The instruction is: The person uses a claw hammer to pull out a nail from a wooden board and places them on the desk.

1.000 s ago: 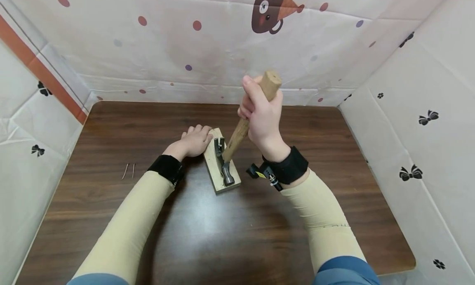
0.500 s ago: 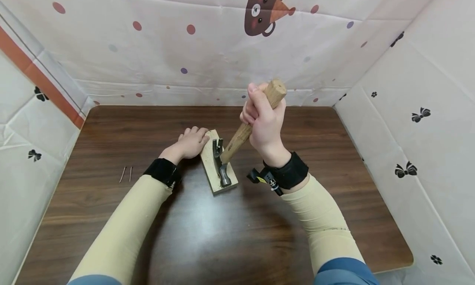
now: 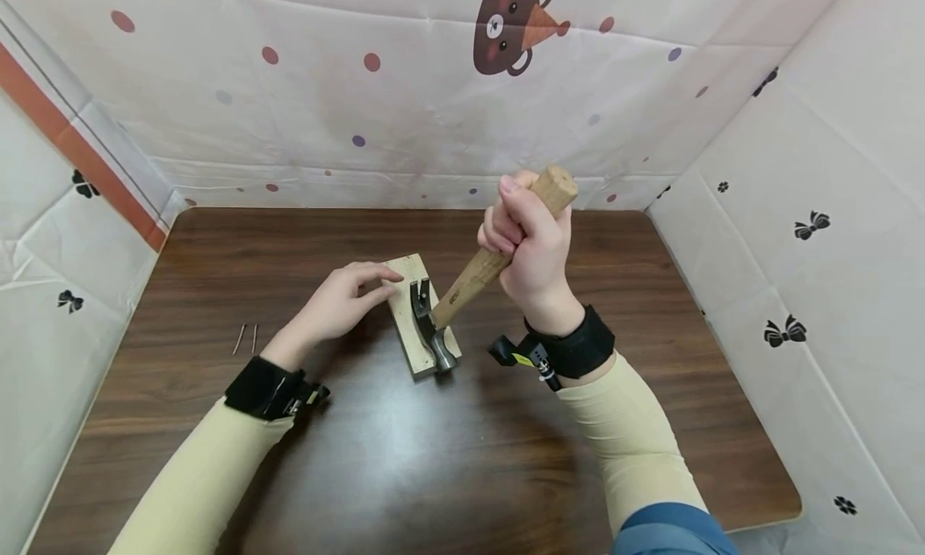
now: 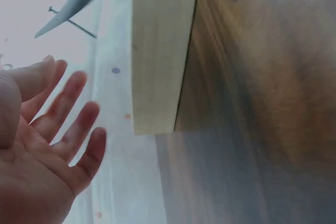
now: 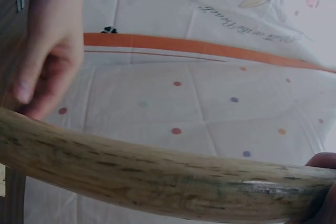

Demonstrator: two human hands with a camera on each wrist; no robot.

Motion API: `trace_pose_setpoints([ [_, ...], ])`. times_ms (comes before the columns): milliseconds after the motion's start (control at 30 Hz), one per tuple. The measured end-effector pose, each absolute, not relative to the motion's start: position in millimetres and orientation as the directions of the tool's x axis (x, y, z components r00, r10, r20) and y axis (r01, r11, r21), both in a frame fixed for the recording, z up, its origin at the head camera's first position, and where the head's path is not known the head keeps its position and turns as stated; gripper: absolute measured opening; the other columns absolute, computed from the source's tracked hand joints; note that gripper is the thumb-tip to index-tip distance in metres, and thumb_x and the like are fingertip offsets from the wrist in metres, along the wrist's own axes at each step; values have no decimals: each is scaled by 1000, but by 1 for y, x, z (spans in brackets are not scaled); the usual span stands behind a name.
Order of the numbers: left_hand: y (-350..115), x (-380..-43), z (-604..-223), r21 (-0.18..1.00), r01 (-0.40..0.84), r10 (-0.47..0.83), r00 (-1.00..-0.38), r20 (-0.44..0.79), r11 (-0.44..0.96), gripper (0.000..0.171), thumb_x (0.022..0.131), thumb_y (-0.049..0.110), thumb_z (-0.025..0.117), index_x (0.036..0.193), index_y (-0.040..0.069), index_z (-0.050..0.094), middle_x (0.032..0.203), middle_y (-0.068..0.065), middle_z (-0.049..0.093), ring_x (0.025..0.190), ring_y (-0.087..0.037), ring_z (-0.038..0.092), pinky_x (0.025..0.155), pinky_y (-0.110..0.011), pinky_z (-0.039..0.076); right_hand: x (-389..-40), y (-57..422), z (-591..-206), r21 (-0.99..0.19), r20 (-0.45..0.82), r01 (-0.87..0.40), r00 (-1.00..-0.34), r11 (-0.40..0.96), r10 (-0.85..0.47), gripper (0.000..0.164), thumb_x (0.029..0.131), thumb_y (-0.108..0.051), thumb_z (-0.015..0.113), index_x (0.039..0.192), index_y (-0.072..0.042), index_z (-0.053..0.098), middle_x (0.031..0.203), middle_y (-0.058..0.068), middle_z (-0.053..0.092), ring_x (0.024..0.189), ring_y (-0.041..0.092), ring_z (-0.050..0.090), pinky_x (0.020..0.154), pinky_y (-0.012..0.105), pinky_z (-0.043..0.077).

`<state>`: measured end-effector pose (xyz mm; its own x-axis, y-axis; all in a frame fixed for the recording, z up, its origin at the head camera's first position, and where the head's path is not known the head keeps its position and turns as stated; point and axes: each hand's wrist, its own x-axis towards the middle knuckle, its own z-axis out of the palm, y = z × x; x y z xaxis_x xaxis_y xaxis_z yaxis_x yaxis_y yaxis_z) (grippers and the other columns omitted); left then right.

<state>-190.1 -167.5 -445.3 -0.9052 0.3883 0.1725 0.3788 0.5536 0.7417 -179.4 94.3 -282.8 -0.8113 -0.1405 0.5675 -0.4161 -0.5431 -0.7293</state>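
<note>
My right hand (image 3: 538, 246) grips the wooden handle of a claw hammer (image 3: 466, 290) near its end, fingers wrapped round it. The hammer's dark metal head overlaps a pale wooden board (image 3: 405, 342), claw toward the far end, striking face by the near edge. My left hand (image 3: 336, 302) is at the board's far left edge, thumb and fingers spread and relaxed, holding nothing. In the left wrist view a nail (image 4: 73, 22) with a flat head shows beside the curved claw (image 4: 79, 3), left of the board (image 4: 160, 61) and above that hand's fingertips.
Two loose nails (image 3: 246, 340) lie on the brown wood-grain table (image 3: 578, 459), to the left of my left forearm. A pale patterned sheet (image 3: 303, 105) rises behind the table, and similar white sheeting (image 3: 788, 282) stands along both sides.
My left hand has come off the board's far end and drawn back left, turning its palm inward. My right hand has shifted right with the hammer, its handle leaning lower.
</note>
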Motion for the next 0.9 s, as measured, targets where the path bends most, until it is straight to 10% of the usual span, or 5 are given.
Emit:
trace_pose_setpoints([
  [900, -154, -147, -448, 782, 434, 439, -868, 231, 447, 10, 93, 5, 83, 97, 15, 81, 104, 2, 76, 105, -18, 67, 95, -46, 54, -144, 97, -267, -734, 535, -291, -804, -613, -259, 42, 101, -11, 54, 65, -12, 34, 50, -4, 20, 40, 10, 18, 41, 28, 17],
])
